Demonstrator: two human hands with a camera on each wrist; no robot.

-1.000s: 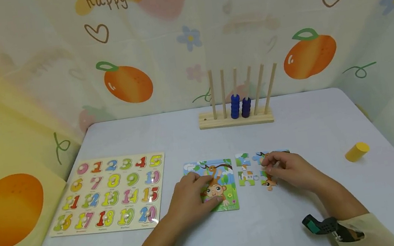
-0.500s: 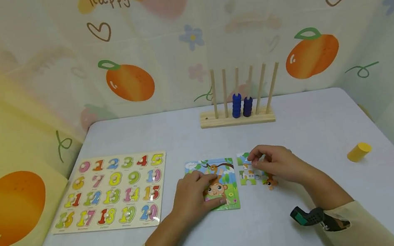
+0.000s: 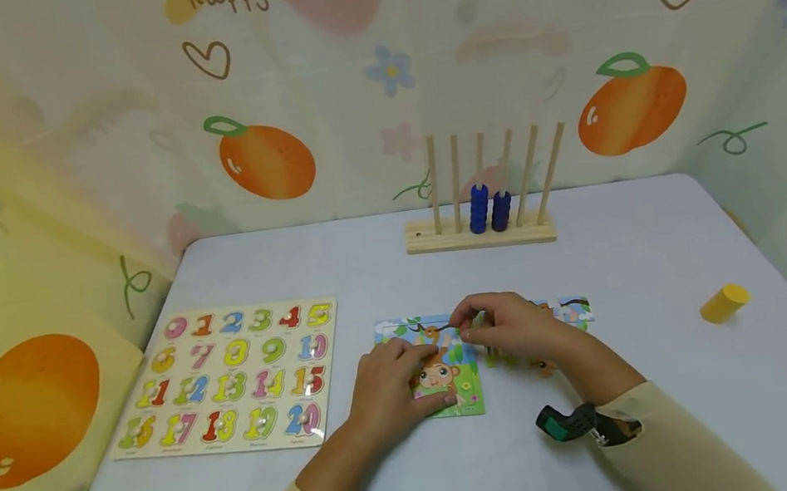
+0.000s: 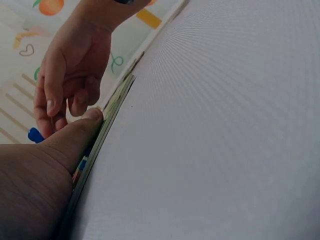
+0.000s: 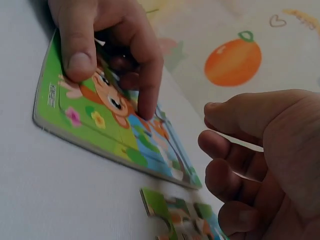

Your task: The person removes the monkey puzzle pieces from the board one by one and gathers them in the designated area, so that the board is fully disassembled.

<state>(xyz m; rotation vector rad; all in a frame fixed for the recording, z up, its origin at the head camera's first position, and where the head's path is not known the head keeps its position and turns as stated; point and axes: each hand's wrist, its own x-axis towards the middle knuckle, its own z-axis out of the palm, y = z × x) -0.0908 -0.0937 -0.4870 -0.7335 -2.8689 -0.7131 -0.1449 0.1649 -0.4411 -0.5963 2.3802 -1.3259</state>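
A square monkey jigsaw puzzle lies flat on the table. My left hand rests on its left part, thumb and fingers spread. In the right wrist view, the left thumb and fingertips press down on the monkey picture. My right hand hovers at the puzzle's upper right edge, thumb and fingers loosely bent. Nothing shows between its fingers in the right wrist view. Loose jigsaw pieces lie to the right of the puzzle, partly hidden under the right hand; a few appear close up as joined pieces.
On the left lies a number board with knobbed numerals. A wooden peg stand holding dark blue rings is at the back of the white table. Far to the right lies a yellow cylinder.
My right hand has moved left from over the loose pieces to the puzzle's upper right edge, uncovering pieces at the far right. The left hand stays on the puzzle.
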